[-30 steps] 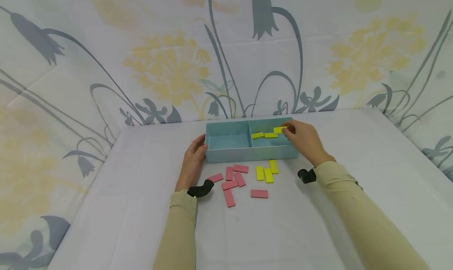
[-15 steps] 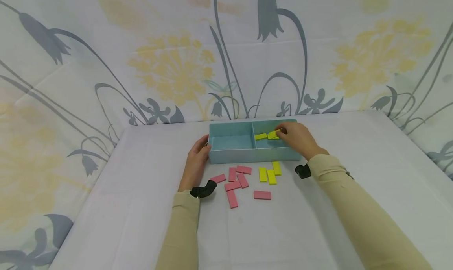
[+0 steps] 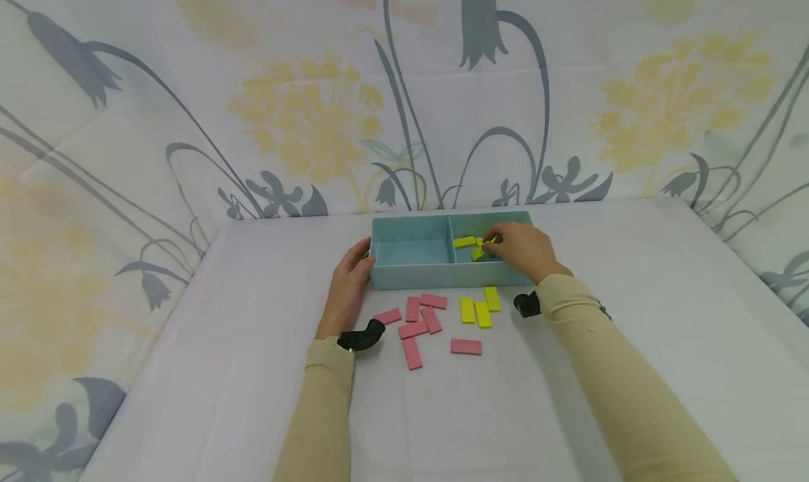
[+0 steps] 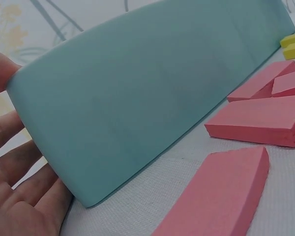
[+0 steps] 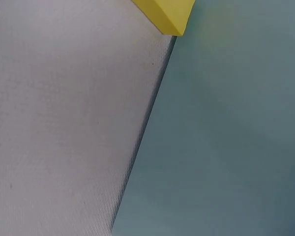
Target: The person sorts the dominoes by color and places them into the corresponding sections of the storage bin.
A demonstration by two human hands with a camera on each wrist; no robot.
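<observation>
A light blue box (image 3: 413,277) with a divider down its middle stands on the white-covered table. My left hand (image 3: 347,289) holds its left end; in the left wrist view the thumb (image 4: 1,73) is at the top corner and the fingers lie along the end wall. Over the right compartment, my right hand (image 3: 523,250) pinches a tilted yellow block (image 3: 478,254), partly hidden by the fingers. A yellow block (image 3: 464,242) lies in that compartment near the divider, and another shows behind the pinched one. In the right wrist view, the right hand is out of sight.
Several pink blocks (image 3: 413,329) lie in a loose cluster before the box, with one pink block (image 3: 465,346) apart to the right. Three yellow blocks (image 3: 483,315) lie close to the box's front wall. Flower-patterned cloth (image 3: 303,116) rises behind the table.
My right hand has moved left and toward the front within the right compartment, bringing the pinched yellow block lower and nearer the divider. My left hand keeps its hold on the box.
</observation>
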